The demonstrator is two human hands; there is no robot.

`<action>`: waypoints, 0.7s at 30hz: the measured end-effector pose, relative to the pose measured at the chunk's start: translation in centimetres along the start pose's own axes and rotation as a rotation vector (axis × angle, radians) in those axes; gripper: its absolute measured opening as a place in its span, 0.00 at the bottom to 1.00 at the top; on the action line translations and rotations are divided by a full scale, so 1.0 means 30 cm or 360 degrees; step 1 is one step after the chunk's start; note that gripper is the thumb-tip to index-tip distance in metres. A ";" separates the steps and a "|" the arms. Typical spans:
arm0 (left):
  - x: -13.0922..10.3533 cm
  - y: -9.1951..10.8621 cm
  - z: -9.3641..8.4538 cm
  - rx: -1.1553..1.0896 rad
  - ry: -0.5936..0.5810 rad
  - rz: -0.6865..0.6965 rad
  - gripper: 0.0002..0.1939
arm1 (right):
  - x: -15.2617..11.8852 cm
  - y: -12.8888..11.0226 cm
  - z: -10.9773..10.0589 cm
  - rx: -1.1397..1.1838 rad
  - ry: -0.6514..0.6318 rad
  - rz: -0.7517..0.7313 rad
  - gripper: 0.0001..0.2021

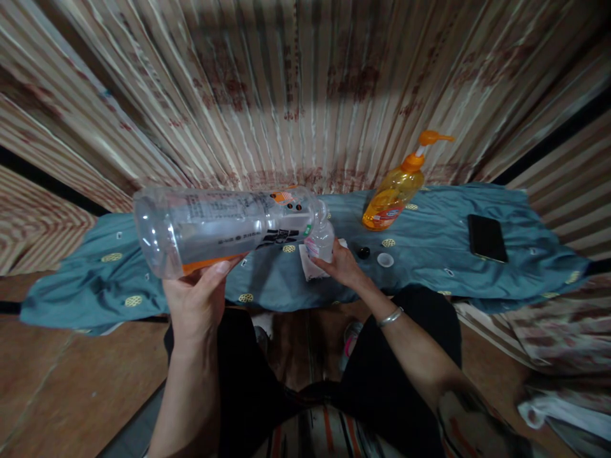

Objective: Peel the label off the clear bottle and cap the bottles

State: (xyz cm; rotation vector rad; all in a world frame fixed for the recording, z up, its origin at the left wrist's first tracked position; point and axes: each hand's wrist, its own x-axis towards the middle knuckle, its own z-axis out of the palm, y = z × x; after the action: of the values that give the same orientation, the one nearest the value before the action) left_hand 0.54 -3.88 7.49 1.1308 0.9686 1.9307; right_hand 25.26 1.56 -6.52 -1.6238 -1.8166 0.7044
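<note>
My left hand grips a large clear plastic bottle from below, near its base. That bottle lies almost level in the air, its neck pointing right and slightly down. Its mouth meets the top of a small clear plastic bottle, which my right hand holds upright. Whether liquid passes between them I cannot tell. Under the small bottle lies a folded white cloth or tissue. A black cap and a white cap rest to the right of my right hand.
A pump bottle with orange liquid stands at the back right. Farther right lies a black phone. A teal patterned cloth covers the narrow table. Striped curtains hang close behind it.
</note>
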 end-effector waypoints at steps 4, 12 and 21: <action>0.006 0.000 0.002 -0.0015 -0.0016 0.0001 0.34 | 0.001 0.008 0.001 -0.0005 0.0000 -0.0037 0.27; 0.012 -0.001 -0.005 0.0006 -0.0050 0.0043 0.29 | 0.002 0.013 0.006 0.0000 0.0014 -0.0061 0.29; 0.002 -0.003 -0.011 -0.0001 -0.0025 0.0045 0.26 | 0.001 0.014 0.005 0.0001 -0.0006 -0.0029 0.29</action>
State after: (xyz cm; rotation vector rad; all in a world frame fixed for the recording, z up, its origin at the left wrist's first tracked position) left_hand 0.22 -3.86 7.32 1.1635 0.9487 1.9415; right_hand 25.42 1.64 -6.94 -1.6045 -1.8315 0.7003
